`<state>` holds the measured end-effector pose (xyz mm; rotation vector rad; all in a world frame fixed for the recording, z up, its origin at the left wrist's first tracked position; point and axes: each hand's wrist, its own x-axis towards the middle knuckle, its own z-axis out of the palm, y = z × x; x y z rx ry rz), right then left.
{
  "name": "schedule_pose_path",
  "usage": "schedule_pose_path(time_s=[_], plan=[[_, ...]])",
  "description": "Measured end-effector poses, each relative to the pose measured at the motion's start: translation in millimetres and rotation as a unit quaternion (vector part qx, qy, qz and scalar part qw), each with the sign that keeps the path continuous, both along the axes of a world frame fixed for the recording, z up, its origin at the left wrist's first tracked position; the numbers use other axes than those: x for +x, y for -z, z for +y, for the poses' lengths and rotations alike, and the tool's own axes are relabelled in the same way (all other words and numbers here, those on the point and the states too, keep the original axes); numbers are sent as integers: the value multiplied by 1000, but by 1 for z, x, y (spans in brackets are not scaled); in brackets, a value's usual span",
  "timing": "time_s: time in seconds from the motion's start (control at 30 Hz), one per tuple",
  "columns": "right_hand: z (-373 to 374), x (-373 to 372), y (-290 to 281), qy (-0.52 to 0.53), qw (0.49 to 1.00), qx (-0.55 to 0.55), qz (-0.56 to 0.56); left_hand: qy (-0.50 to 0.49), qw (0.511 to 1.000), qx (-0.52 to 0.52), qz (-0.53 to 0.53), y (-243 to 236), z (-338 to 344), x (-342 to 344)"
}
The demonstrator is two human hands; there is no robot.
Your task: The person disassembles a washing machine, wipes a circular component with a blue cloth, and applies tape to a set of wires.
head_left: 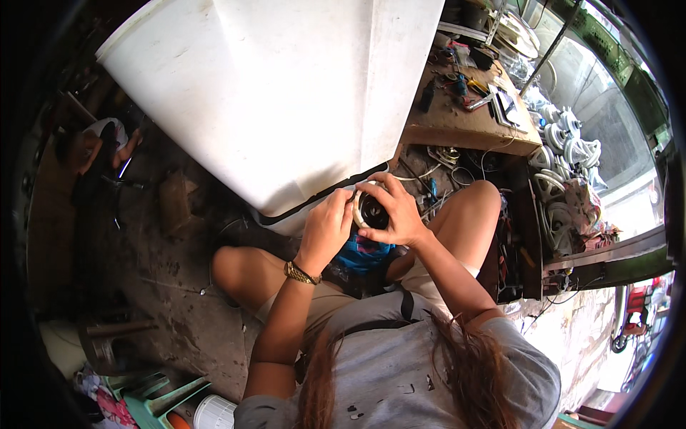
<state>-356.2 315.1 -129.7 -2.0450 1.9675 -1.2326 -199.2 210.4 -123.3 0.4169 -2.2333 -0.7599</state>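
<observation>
In front of my lap both hands hold a round part (pixel 373 211) with a pale outer rim and a dark, hollow-looking centre; its exact kind is unclear. My right hand (pixel 401 213) curls round its right side, thumb at the lower edge. The fingers of my left hand (pixel 326 223) are bent against its left side, and their tips are partly hidden. Just beyond the hands stands a large white plastic casing (pixel 286 93), its dark lower edge close to my fingers. Blue cloth-like material (pixel 362 255) lies below the part, between my legs.
A wooden workbench (pixel 471 134) with hand tools stands at the right, cables beneath it. Farther right, several white pulley-like wheels (pixel 568 143) are piled up. Another person (pixel 107 143) crouches at the far left. A green plastic stool (pixel 161 400) is at the lower left.
</observation>
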Motion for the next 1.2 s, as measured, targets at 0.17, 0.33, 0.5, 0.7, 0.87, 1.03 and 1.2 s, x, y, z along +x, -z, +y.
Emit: schedule_pose_path(time_s=[0.17,0.33,0.5,0.7,0.87,1.03,1.2], plan=[[-13,0,13,64,985,-66,-145,19,981,186,51,-3,13,3],[-13,7,15,62,966,-46,-246,5,976,193,96,16,35,-6],[-8,22,32,-12,865,-11,-502,85,939,291,161,33,31,-16],[-5,29,37,-2,780,1,-625,123,849,473,202,35,27,-13],[-9,32,48,189,930,-44,-311,-78,961,248,95,51,30,-15],[-8,26,20,216,960,-28,-175,-157,977,133,46,48,29,-13],[-10,24,16,214,967,-16,-135,-172,979,100,-39,46,22,-15]])
